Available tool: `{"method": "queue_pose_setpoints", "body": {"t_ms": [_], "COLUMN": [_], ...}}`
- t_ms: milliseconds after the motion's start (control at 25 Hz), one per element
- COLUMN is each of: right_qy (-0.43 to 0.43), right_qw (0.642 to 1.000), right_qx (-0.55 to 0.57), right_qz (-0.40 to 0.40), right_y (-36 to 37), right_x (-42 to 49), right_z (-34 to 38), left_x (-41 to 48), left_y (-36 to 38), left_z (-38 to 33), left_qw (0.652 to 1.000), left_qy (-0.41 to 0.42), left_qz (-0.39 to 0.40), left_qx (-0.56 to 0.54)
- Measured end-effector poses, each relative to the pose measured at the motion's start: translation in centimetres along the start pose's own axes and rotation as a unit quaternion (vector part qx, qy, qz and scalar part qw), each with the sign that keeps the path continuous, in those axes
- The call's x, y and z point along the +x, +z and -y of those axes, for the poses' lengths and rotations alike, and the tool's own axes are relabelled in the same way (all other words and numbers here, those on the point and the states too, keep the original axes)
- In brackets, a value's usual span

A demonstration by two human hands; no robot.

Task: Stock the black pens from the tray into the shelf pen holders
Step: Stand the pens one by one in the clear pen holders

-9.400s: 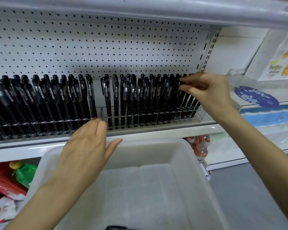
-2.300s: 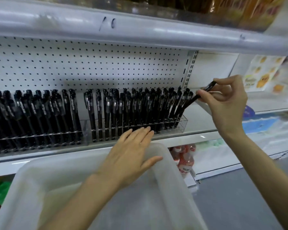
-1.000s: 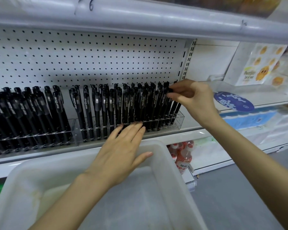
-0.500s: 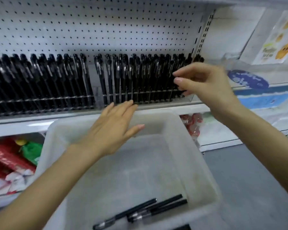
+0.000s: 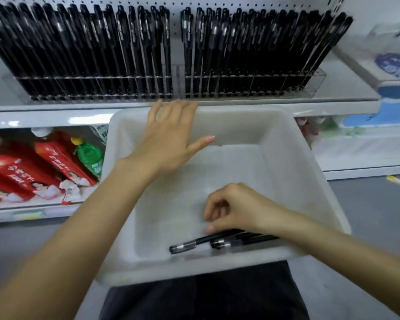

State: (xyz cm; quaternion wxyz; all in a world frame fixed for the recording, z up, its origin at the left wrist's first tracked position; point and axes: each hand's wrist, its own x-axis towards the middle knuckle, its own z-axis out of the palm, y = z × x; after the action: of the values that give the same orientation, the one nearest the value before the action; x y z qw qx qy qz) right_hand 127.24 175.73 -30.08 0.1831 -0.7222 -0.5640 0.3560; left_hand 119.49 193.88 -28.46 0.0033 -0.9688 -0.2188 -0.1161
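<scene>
Pinching up the next pen looks like the step in hand: fingers (image 5: 211, 228) of the right hand (image 5: 240, 209) are curled narrow, one tip touching the barrel of the uppermost of the few black plastic pens with silver tips (image 5: 194, 243), which lie loose and touching each other at the near end of the white plastic tray (image 5: 310, 162). Whether the pinch is actually closed, cannot tell; the knuckles hide it. To do it well, I'd take one pen only, roll it off its neighbours, grip mid-barrel, then turn it tip-down before going up to the clear acrylic pen holders (image 5: 314, 82) on the white metal shelf (image 5: 56, 116). Both holders look packed with upright black pens (image 5: 240, 54), and no free slot is easy to spot from here, so choose one before lifting. Right palm faces down, wrist dropped into the tray, forearm entering from lower right over the tray's near corner. Left hand (image 5: 169, 144) lies flat with straight, close fingers (image 5: 171, 107), tips at the tray's far rim just beside the shelf edge, thumb spread over the tray. It holds nothing, probably steadying. That forearm comes in from lower left.
</scene>
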Motion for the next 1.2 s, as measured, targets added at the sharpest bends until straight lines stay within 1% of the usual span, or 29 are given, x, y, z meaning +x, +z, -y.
{"method": "queue_pose_setpoints", "body": {"t_ms": [160, 400, 520, 640, 760, 840, 920, 960, 1040, 1200], "right_qy": [-0.005, -0.048, -0.048, -0.075, -0.072, -0.051, -0.021, -0.015, -0.024, -0.062], "right_qw": [0.999, 0.989, 0.99, 0.985, 0.987, 0.993, 0.994, 0.993, 0.989, 0.982], "right_qx": [-0.013, -0.099, -0.104, -0.135, -0.118, -0.086, -0.034, -0.028, -0.053, -0.118], "right_qz": [0.033, 0.096, 0.085, 0.079, 0.077, 0.069, 0.098, 0.117, 0.137, 0.136], "right_y": [0.5, 2.3, 2.2, 2.3, 2.5, 2.4, 2.3, 2.4, 2.8, 3.2], "right_x": [0.6, 2.5, 3.2, 3.5, 3.4, 3.5, 3.4, 3.3, 3.0, 3.0], "right_z": [0.8, 2.8, 2.7, 2.5, 2.4, 2.1, 1.9, 1.9, 1.9, 2.2], "left_x": [-0.1, 0.1, 0.0, 0.1, 0.1, 0.2, 0.2, 0.2, 0.2, 0.2], "left_y": [0.1, 0.4, 0.5, 0.4, 0.5, 0.5, 0.5, 0.5, 0.5, 0.5], "left_z": [0.0, -0.4, -0.3, -0.2, -0.3, -0.4, -0.4, -0.4, -0.5, -0.4], "left_qw": [1.0, 1.0, 1.0, 0.999, 0.999, 0.999, 0.999, 0.999, 0.999, 0.999], "left_qy": [-0.006, -0.007, -0.011, -0.012, -0.01, -0.011, -0.01, -0.009, -0.007, -0.008], "left_qz": [0.001, 0.001, -0.001, -0.003, -0.005, -0.001, -0.002, -0.003, -0.004, -0.008], "left_qx": [-0.013, -0.027, -0.025, -0.034, -0.034, -0.036, -0.039, -0.041, -0.046, -0.049]}}
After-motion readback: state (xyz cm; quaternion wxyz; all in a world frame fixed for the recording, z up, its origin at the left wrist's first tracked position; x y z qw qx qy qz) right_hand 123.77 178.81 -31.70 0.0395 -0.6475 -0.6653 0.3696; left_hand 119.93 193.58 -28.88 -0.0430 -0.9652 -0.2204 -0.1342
